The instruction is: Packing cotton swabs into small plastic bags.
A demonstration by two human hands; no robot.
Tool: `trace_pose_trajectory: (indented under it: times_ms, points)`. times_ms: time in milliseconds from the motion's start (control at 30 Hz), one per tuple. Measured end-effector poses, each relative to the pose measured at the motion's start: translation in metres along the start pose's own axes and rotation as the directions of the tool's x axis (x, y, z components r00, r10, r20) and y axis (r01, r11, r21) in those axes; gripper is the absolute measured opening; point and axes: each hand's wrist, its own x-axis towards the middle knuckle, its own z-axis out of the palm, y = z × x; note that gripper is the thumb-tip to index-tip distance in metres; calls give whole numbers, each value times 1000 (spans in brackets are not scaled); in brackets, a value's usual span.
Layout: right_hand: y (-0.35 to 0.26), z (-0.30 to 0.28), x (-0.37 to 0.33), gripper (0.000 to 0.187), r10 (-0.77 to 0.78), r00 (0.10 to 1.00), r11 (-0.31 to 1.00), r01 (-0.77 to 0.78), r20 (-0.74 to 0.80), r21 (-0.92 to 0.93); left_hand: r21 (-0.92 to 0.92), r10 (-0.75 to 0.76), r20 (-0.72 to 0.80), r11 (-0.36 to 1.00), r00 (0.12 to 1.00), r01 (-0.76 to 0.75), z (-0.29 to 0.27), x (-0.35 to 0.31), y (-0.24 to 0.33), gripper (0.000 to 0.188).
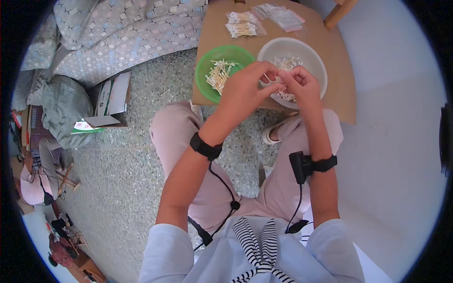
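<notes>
Both hands, left hand (245, 89) and right hand (302, 85), pinch a small bundle of cotton swabs (278, 85) over the white bowl (311, 56), fingers closed tight. Loose grip could drop swabs past the desk (339, 94) edge onto the floor (141, 155).

Head camera looks steeply down, near the lap.

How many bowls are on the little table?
2. The green bowl sits on the table's left side with swabs in it. The white bowl is right beside it, under the left hand and right hand. None seems hidden.
</notes>
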Motion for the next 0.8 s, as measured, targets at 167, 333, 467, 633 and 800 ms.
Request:
trace_pose_trajectory:
  times_ms: [167,333,467,633,800]
  points:
    - [-1,7,0,18,-87,996,989,83,30,119,-16,-97,14,995,995,97,-2,5,-4,25]
    - [-5,9,-2,20,-53,999,996,54,-8,75,60,-50,-1,997,999,49,-9,5,-7,23]
    - [-8,10,-3,18,-60,998,998,60,-8,-6,111,2,3,994,1000,-2,-12,1,-8,24]
    - [-3,13,-5,17,-36,999,999,37,-39,39,153,106,8,982,994,-106,-8,2,2,24]
    - [1,12,-3,16,-35,999,999,37,-40,36,172,64,9,983,998,-65,-5,1,-4,23]
